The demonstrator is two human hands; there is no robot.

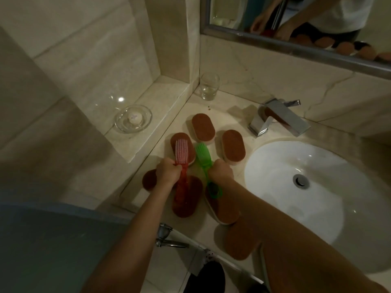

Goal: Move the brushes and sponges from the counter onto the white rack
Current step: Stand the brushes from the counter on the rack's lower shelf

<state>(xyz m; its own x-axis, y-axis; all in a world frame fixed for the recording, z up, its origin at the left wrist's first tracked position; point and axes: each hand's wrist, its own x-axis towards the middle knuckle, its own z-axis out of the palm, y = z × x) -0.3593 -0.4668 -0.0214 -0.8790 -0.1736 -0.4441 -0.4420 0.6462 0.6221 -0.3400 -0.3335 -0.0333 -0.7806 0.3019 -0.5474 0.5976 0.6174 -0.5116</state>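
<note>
From the head camera, both hands are busy at once: the left hand [168, 172] is clamped round the neck of the red brush [181, 166], and the right hand [221, 171] is clamped the same way on the green brush [204, 160]; each grip sits just below the bristle head, with the handle trailing back under the wrist toward the person. Both brushes look lifted or nearly lifted off the table [237, 121]; I cannot tell whether the handle ends touch anything. To do this step well, I would raise both straight up before swinging away, since brown sponges lie close on every side of the grips: one sponge [184, 138] right under the red bristles, one [203, 127] just beyond the grips, one [233, 146] beside the right grip, and more beneath and behind the wrists [222, 208]; a low sweep could drag them. The white rack is not in view, so its direction cannot be judged from here.

The table is pale polished stone, glossy, perhaps damp; a white basin [296, 208] is sunk in it to the right of the right grip, with a chrome tap [275, 121] beyond; a glass tumbler [209, 86] stands in the far corner; a clear soap dish [133, 119] rests on a ledge left of the left grip; a mirror [296, 17] hangs above; the light is dim.
</note>
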